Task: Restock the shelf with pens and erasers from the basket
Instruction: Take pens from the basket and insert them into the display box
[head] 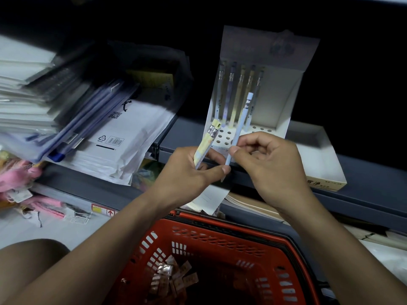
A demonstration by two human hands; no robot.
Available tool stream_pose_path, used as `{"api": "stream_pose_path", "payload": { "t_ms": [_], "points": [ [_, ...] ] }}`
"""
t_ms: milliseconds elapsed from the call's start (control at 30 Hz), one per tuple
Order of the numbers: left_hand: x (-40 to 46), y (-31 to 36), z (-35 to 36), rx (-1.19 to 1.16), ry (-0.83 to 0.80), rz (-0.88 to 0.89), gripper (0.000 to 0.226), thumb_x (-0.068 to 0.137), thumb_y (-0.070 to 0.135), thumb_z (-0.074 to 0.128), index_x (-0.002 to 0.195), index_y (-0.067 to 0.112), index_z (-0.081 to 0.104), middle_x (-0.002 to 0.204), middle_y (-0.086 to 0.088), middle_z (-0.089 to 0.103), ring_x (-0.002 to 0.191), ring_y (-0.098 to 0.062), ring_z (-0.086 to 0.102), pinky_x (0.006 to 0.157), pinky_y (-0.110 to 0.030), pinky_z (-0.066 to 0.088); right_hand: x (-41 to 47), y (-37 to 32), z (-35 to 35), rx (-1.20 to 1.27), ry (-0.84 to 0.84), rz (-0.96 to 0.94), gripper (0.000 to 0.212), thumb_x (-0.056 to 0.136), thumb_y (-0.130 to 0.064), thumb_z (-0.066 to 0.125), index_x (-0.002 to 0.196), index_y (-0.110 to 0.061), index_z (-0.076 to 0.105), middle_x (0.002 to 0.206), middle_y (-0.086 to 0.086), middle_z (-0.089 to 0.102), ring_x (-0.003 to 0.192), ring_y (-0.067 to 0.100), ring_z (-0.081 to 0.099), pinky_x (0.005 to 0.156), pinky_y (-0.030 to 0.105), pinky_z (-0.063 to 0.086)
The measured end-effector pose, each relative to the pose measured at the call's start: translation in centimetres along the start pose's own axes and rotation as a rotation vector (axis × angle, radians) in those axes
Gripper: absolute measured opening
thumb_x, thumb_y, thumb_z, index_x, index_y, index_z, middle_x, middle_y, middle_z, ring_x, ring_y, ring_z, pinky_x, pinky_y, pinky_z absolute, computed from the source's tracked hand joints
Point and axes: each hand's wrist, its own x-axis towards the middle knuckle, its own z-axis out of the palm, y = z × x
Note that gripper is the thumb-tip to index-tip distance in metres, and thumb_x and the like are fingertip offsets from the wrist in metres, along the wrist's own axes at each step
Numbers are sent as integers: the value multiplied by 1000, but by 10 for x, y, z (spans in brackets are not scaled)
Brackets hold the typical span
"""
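Here the right hand (267, 164) fingers (234, 150) pinch a blue pen (241, 124).

The basket (220, 245) is bright red with a black rim, its walls pierced by rows of slots. The small packets (174, 280) inside it look pinkish-brown. The single pen (241, 126) is pale blue with a silver band near its top; the bundle of pens (206, 145) is pale yellow, also silver-banded. The display box (279, 100) is white, its base dotted with round holes, holding pens in blue, lilac and yellow. The shelf (363, 172) is dark grey-blue. The envelopes (123, 137) are white with black print and a barcode. The toys (19, 179) at far left are pink.
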Motion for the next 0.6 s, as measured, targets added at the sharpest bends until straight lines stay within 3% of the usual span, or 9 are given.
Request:
{"api": "stream_pose_path", "payload": {
  "t_ms": [67,100,133,233,367,500,600],
  "points": [
    [0,-1,-2,118,58,49,4,89,26,81,91,24,78,52,-10,54,49,-31,48,65,-41,57,2,0,-2,-3,56,-20,10,89,-16,81,85,-23,75,72,-14,70,65,4,64,65,19,52],
    [-1,0,-4,227,94,95,3,91,24,79,91,26,78,47,5,48,45,-18,44,58,-33,51,3,-1,-3,0,80,-29,10,89,-16,81,85,-23,75,74,-13,71,67,6,66,66,21,53],
    [-1,0,-6,361,127,153,3,92,24,76,93,27,76,46,8,48,43,-11,44,53,-31,49,4,-2,-4,3,97,-36,10,89,-17,81,86,-24,75,76,-12,72,69,9,67,67,24,55],
    [-5,3,-12,782,200,348,24,91,22,69,112,33,71,56,6,61,47,-22,55,48,-33,48,7,-4,-8,30,118,-55,10,90,-16,80,88,-24,75,77,-11,73,68,24,65,66,29,55],
    [-7,1,-15,1041,203,400,66,77,13,74,137,38,62,50,0,56,40,-29,49,43,-27,40,12,-8,-12,23,146,-98,6,91,-16,79,91,-20,76,72,-14,71,62,20,54,59,29,46],
    [-7,1,-13,1175,157,348,76,84,17,65,150,47,42,61,0,62,51,-31,57,50,-30,36,21,-10,-11,42,186,-114,4,90,-16,80,93,-17,77,69,-13,70,61,13,54,57,20,47],
    [-8,6,-13,1189,154,315,75,87,17,60,153,48,38,65,0,62,56,-31,58,53,-31,35,30,-11,-7,73,214,-115,4,90,-13,81,93,-13,78,63,-15,67,54,2,55,55,15,46]
  ]
}}
